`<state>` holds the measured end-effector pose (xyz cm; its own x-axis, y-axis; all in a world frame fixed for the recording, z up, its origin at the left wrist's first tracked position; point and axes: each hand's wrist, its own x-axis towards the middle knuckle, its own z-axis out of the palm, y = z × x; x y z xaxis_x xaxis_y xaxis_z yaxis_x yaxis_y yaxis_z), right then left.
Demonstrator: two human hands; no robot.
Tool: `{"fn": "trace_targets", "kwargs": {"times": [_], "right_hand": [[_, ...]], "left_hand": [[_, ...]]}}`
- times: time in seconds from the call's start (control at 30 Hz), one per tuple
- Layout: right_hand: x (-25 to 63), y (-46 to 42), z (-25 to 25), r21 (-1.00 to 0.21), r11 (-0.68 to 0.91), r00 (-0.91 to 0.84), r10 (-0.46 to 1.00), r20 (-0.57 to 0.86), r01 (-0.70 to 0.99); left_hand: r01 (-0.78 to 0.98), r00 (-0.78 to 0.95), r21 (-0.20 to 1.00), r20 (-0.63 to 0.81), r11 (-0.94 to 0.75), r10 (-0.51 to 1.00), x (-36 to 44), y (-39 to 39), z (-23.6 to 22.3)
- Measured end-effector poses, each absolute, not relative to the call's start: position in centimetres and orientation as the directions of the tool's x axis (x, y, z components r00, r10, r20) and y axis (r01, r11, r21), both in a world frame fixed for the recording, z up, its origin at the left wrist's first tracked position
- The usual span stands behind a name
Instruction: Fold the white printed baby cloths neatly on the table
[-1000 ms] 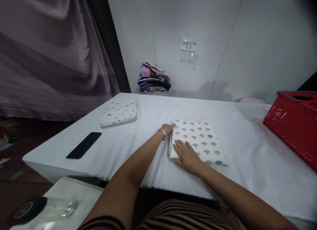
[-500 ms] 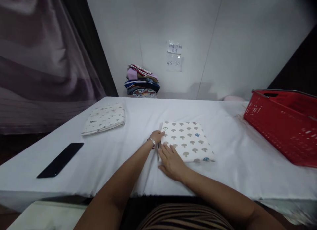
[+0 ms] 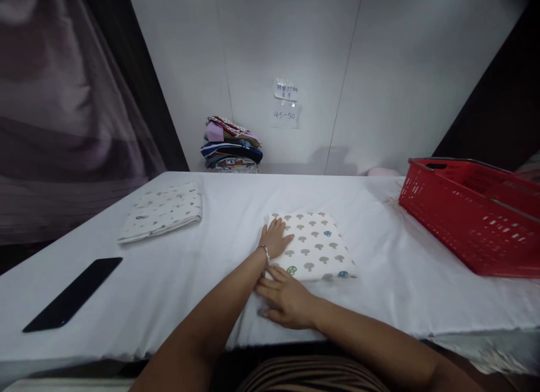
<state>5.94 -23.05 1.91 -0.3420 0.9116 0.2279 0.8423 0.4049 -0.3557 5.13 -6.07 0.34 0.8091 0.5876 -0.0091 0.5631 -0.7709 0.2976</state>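
A folded white cloth with a mushroom print (image 3: 314,247) lies on the white-covered table (image 3: 219,212) in front of me. My left hand (image 3: 276,237), with a bracelet at the wrist, rests flat on the cloth's left part, fingers apart. My right hand (image 3: 284,299) lies flat on the table at the cloth's near left corner, fingertips touching its edge. Neither hand holds anything.
A second folded printed cloth (image 3: 162,211) lies at the left. A black phone (image 3: 73,293) rests near the left front edge. A red plastic basket (image 3: 472,215) stands at the right. A stack of folded clothes (image 3: 232,144) sits against the back wall under paper labels (image 3: 286,102).
My left hand has moved from the cloth's left edge onto its top. My right hand has slid off the cloth toward me onto the table. The view has shifted right.
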Motion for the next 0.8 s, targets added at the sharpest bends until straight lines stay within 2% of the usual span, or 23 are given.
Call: {"fn": "trace_targets", "kwargs": {"times": [0.07,0.13,0.23,0.37,0.43,0.53,0.67,0.7,0.8], "right_hand": [[7.6,-23.9,3.1,-0.442,0.434,-0.353,0.9,0.256,0.785],[10.1,-24.3,4.4,-0.476,0.364,-0.233,0.921,0.312,0.801],[15.3,-23.4,5.4,-0.444,0.09,0.076,0.937,0.342,0.891],[21.9,-21.3,3.5,-0.302,-0.313,0.377,0.908,0.184,0.901],[23.9,-20.8,1.6,-0.244,-0.429,0.46,0.883,0.089,0.87],[25.0,-20.6,-0.8,-0.228,-0.489,0.506,0.862,0.017,0.842],[25.2,-20.5,-2.0,-0.21,-0.479,0.497,0.867,0.041,0.852],[25.2,-20.5,-2.0,-0.205,-0.474,0.493,0.869,0.051,0.856],[25.3,-20.6,-2.0,-0.19,-0.465,0.484,0.872,0.068,0.865]], "left_hand": [[0.554,0.808,0.302,0.03,-0.776,0.588,4.9,-5.8,-0.2],[0.549,0.806,0.304,0.055,-0.778,0.59,4.8,-5.7,-0.4],[0.555,0.798,0.302,0.073,-0.775,0.599,4.7,-5.9,-0.4],[0.607,0.753,0.294,0.085,-0.739,0.652,4.7,-6.1,-0.7],[0.633,0.73,0.3,0.076,-0.714,0.679,4.7,-6.1,-1.0],[0.65,0.722,0.306,0.039,-0.696,0.691,4.7,-5.9,-0.6],[0.69,0.71,0.298,-0.103,-0.66,0.696,5.9,-5.9,1.5],[0.691,0.709,0.292,-0.1,-0.661,0.698,6.4,-6.0,2.1],[0.639,0.745,0.26,0.027,-0.724,0.666,7.7,-6.0,2.8]]}}
